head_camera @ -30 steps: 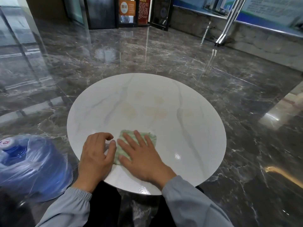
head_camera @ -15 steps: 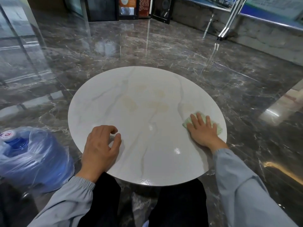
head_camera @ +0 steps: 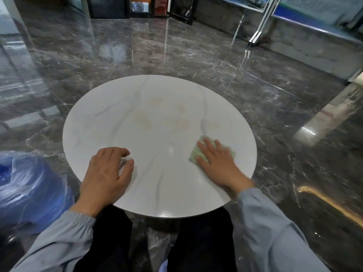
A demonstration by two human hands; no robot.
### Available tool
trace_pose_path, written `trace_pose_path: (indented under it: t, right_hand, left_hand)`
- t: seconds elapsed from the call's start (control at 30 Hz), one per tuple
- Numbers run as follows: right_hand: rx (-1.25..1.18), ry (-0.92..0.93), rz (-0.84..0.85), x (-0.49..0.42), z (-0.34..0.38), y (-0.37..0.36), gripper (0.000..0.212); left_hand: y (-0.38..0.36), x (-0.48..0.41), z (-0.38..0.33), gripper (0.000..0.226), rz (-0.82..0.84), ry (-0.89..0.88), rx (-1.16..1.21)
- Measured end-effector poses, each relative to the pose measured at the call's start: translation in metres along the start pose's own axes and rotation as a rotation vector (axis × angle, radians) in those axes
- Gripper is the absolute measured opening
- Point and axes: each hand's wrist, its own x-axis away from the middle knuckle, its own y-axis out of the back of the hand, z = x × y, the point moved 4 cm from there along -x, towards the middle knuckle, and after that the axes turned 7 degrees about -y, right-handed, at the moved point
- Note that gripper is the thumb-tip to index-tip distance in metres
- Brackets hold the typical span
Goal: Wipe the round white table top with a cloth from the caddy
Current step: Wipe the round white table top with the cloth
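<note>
Clearly you were partway through the wipe. Your right hand [head_camera: 218,163] lay flat on the green cloth [head_camera: 198,154], fingers spread wide and pressing it against the round white table top [head_camera: 157,99] rather than gripping it. The cloth sat on the right part of the top, between the middle and the right rim, closer to you than the stains. Most of it was hidden under your palm, so I could not tell whether it was folded.

Your left hand [head_camera: 107,173] held nothing. It rested on the near left part of the top with the fingers loosely curled, apparently bracing you.

What was left seemed to be the main job. Several pale yellowish stains [head_camera: 143,120] were spread across the middle of the top and a little beyond, and one faint patch [head_camera: 211,125] lay just beyond the cloth. None of them looked wiped. The near part of the top around your hands looked glossy and free of marks, though I could not say whether that came from wiping or was simply its finish. The far part beyond the stains showed only grey veining.

The caddy was not in view. A blue water bottle [head_camera: 29,191] wrapped in plastic lay on the floor to the left of the top.
</note>
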Motion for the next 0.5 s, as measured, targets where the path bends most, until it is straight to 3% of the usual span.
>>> trace_pose_path:
  t: [0.1,0.23,0.33,0.5]
  right_hand:
    - [-0.015,-0.282,0.002,-0.016,-0.082,0.020,0.062]
    - [-0.043,-0.366,0.034,-0.018,-0.101,0.019,0.061]
    - [-0.002,-0.268,0.040,0.001,-0.071,0.008,0.060]
    - [0.083,0.070,0.024,0.081,0.022,-0.025,0.062]
  left_hand:
    - [-0.001,-0.001,-0.001,0.035,0.019,-0.014,-0.018]
    - [0.000,-0.001,-0.003,0.033,0.004,-0.009,-0.010]
    - [-0.001,0.000,-0.003,0.033,-0.004,0.003,-0.003]
    - [0.000,-0.001,-0.002,0.032,-0.015,0.023,0.010]
